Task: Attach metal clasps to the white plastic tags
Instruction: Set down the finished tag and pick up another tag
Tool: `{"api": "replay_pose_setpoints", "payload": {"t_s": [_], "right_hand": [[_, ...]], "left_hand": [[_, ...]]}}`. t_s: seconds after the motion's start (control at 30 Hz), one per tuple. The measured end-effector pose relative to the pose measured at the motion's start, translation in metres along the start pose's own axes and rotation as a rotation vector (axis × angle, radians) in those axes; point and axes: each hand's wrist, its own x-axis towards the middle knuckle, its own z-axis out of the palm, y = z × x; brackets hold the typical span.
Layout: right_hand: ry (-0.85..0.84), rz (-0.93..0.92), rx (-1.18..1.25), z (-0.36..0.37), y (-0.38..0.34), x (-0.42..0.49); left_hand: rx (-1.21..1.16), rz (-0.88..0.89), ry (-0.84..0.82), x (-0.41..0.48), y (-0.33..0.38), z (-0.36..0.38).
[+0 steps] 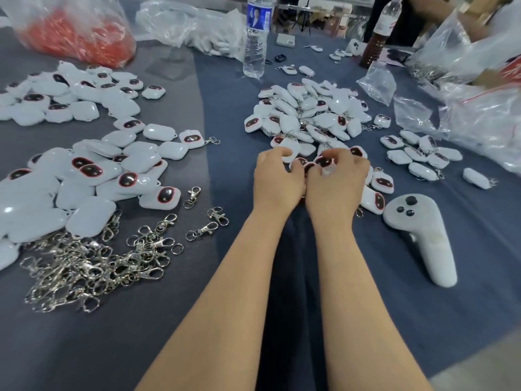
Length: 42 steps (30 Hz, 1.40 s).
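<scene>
Bench [127,334] is draped in dark matte cloth, so little sliding is expected. White plastic tags [84,176] are heaped at 9 and 12 o'clock. They're glossy, rounded hard shells, probably light and slippy, and best pinched across the flat faces. Metal clasps [93,263] are tangled at 8 o'clock, stiff and snaggy. Fingers of left hand [277,183] and right hand [335,187] are curled round tags dead centre.

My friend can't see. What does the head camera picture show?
The left hand and right hand pinch white plastic tags at the near edge of a tag pile. Metal clasps lie heaped at left on blue cloth.
</scene>
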Motion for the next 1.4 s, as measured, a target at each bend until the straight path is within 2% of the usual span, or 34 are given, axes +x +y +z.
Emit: {"api": "replay_pose_setpoints", "payload": {"t_s": [0.1, 0.2, 0.27, 0.37, 0.47, 0.57, 0.73, 0.87, 1.0, 1.07, 1.13, 1.2, 1.27, 1.33, 1.4], "right_hand": [[-0.097, -0.074, 0.151, 0.010, -0.022, -0.013], [-0.370, -0.094, 0.231, 0.026, -0.043, -0.029], [-0.551, -0.187, 0.098, 0.042, -0.058, -0.042], [-0.736, -0.373, -0.249, 0.067, -0.080, -0.069], [-0.805, -0.300, -0.398, 0.083, -0.097, -0.092], [-0.779, -0.275, -0.412, 0.089, -0.105, -0.106], [-0.749, -0.258, -0.097, 0.085, -0.105, -0.104], [-0.649, -0.046, 0.240, 0.075, -0.099, -0.089], [-0.831, 0.253, 0.821, 0.071, -0.096, -0.091], [-0.892, 0.249, 0.891, 0.070, -0.098, -0.092], [-0.843, 0.123, 0.713, 0.070, -0.098, -0.093], [-0.755, -0.115, 0.222, 0.068, -0.093, -0.090], [-0.827, -0.237, -0.174, 0.064, -0.088, -0.088], [-0.997, -0.242, -0.275, 0.059, -0.086, -0.086], [-1.061, -0.286, -0.300, 0.056, -0.088, -0.087]], "left_hand": [[-0.162, -0.013, 0.146, -0.002, 0.006, -0.024], [-0.290, -0.023, 0.287, -0.005, 0.010, -0.056], [-0.322, -0.043, 0.360, -0.008, 0.009, -0.079], [-0.259, -0.046, 0.465, -0.014, -0.003, -0.116], [-0.253, -0.075, 0.544, -0.021, -0.022, -0.148], [-0.251, -0.105, 0.602, -0.029, -0.038, -0.169], [-0.290, -0.133, 0.617, -0.033, -0.048, -0.190], [-0.243, -0.097, 0.514, -0.033, -0.048, -0.190], [-0.203, -0.039, 0.399, -0.038, -0.046, -0.182], [-0.152, -0.015, 0.386, -0.040, -0.045, -0.182], [-0.155, -0.037, 0.433, -0.041, -0.046, -0.183], [-0.272, -0.102, 0.504, -0.041, -0.047, -0.185], [-0.488, -0.204, 0.566, -0.040, -0.046, -0.188], [-0.759, -0.307, 0.606, -0.038, -0.046, -0.195], [-1.018, -0.359, 0.618, -0.039, -0.045, -0.202]]}}
